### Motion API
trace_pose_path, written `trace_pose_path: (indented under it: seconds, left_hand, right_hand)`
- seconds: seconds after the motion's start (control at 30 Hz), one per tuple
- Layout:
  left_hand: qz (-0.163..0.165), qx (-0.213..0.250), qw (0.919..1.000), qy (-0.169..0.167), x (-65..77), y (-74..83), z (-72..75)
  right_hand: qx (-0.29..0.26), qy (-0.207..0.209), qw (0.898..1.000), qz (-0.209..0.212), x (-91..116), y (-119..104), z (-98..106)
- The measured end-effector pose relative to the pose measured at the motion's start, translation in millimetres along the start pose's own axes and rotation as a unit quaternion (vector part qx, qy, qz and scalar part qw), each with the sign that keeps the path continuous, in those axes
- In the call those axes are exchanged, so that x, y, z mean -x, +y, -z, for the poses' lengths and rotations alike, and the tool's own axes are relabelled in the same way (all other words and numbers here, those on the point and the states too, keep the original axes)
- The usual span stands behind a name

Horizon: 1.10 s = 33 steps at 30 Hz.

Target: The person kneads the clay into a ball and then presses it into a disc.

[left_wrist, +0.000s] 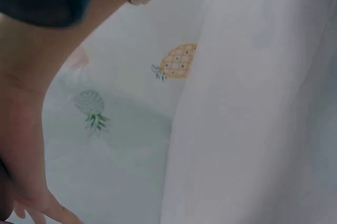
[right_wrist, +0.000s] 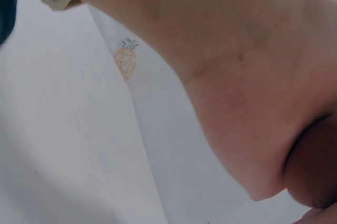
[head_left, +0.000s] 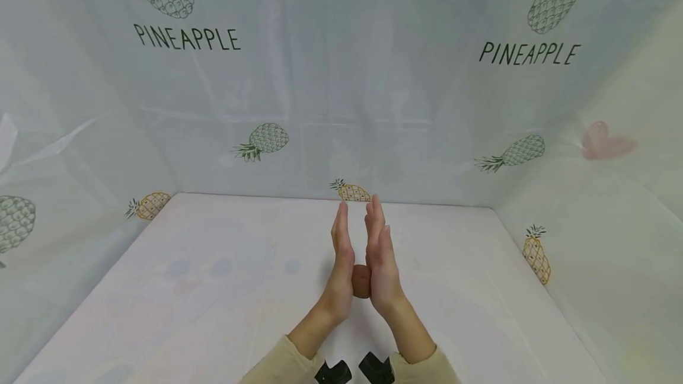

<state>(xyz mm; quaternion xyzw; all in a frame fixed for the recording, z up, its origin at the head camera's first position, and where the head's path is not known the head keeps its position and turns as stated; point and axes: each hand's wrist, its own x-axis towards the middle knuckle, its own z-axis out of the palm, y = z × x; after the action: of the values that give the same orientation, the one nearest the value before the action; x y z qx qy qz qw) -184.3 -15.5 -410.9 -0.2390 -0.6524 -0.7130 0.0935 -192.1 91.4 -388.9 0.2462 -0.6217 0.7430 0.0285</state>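
Between the two palms, in the head view, sits a smooth brown lump [head_left: 361,281] that looks like clay. The left hand [head_left: 340,268] presses it from the left, its fingers straight and pointing forward. From the other side the right hand [head_left: 383,271] presses against the lump with its palm, fingers also extended. Above the lump a gap separates the two sets of fingers. The right wrist view shows the rounded brown lump [right_wrist: 313,168] against the palm, partly cut off by the frame edge. Only a dark edge of it shows in the left wrist view.
A white table [head_left: 213,313] with faint coloured marks lies beneath the hands. Pale sheeting [head_left: 331,88] printed with pineapples encloses its back and sides. Black wrist-worn devices [head_left: 333,372] show at the cuffs.
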Motion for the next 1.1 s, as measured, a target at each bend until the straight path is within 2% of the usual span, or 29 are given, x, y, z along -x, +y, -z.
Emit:
trace_pose_path:
  seconds: [0.23,0.5,0.73,0.9,1.0,1.1]
  left_hand:
    - [-0.019,-0.006,0.9997,0.012,0.6,4.0,0.3]
    - [-0.056,-0.001,0.9977,0.036,-4.7,6.6,9.1]
    - [-0.057,0.014,0.9959,0.069,-13.5,9.5,21.3]
    - [-0.065,0.014,0.9932,0.096,-19.2,6.1,30.7]
    - [-0.058,0.02,0.9926,0.105,-20.6,2.8,33.6]
    - [-0.038,0.022,0.9941,0.099,-20.3,0.3,33.7]
  right_hand:
    - [-0.004,-0.004,1.0,-0.005,-1,7,1]
    - [0.003,-0.023,0.999,-0.022,-1,16,-6]
    - [0.009,-0.041,0.999,-0.023,1,16,-16]
    - [0.01,-0.052,0.998,-0.016,3,14,-21]
    - [0.006,-0.056,0.998,-0.012,4,13,-22]
    - [0.006,-0.051,0.999,-0.004,5,10,-23]
